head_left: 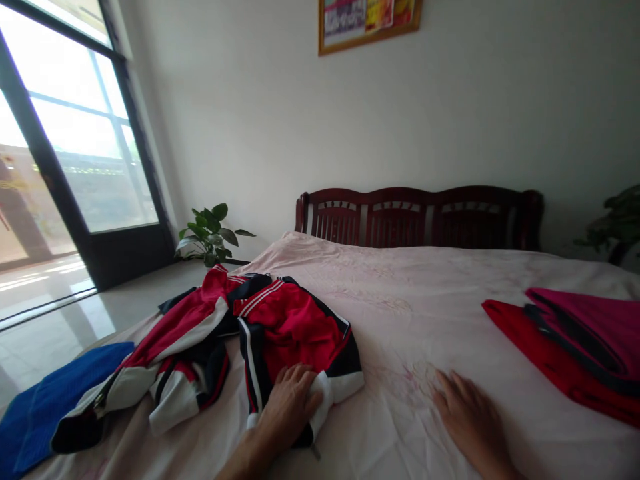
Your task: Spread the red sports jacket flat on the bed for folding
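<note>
Nearest the camera, the left hand (290, 407) lies fingers-down on the near hem of a red, white and dark jersey (295, 333), its fingers curled over the white trim as if gripping it. That jersey spreads away to the far left across the pale pink bedsheet (400, 293). To the right, well apart from it, the right hand (467, 417) rests flat on bare sheet, fingers loosely spread and holding nothing. Folded red garments (575, 347) lie at the right edge, blue cloth (55, 393) at the left.
</note>
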`<action>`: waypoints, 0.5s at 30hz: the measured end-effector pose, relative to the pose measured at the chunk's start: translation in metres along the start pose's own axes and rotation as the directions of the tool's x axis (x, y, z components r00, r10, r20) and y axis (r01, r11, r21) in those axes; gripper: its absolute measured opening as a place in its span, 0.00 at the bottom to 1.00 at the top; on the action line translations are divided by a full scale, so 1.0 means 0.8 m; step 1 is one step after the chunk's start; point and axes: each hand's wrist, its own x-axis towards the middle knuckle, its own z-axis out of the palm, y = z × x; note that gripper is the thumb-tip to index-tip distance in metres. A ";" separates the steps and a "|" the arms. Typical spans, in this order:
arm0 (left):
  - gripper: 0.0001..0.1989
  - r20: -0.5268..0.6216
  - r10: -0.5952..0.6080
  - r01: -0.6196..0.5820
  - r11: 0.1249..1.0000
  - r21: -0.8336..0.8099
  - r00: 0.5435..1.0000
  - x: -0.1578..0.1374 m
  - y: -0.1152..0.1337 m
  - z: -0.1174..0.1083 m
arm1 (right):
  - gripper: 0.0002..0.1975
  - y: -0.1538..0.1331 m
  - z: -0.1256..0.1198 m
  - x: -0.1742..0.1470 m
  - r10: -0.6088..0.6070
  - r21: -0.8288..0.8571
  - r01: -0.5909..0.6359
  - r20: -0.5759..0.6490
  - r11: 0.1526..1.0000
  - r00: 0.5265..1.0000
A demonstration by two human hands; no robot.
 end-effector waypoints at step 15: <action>0.31 0.221 0.295 -0.288 0.956 -0.062 0.930 -0.011 0.039 0.042 | 0.25 0.003 0.011 0.003 -0.057 0.212 0.076 -0.093 0.974 0.994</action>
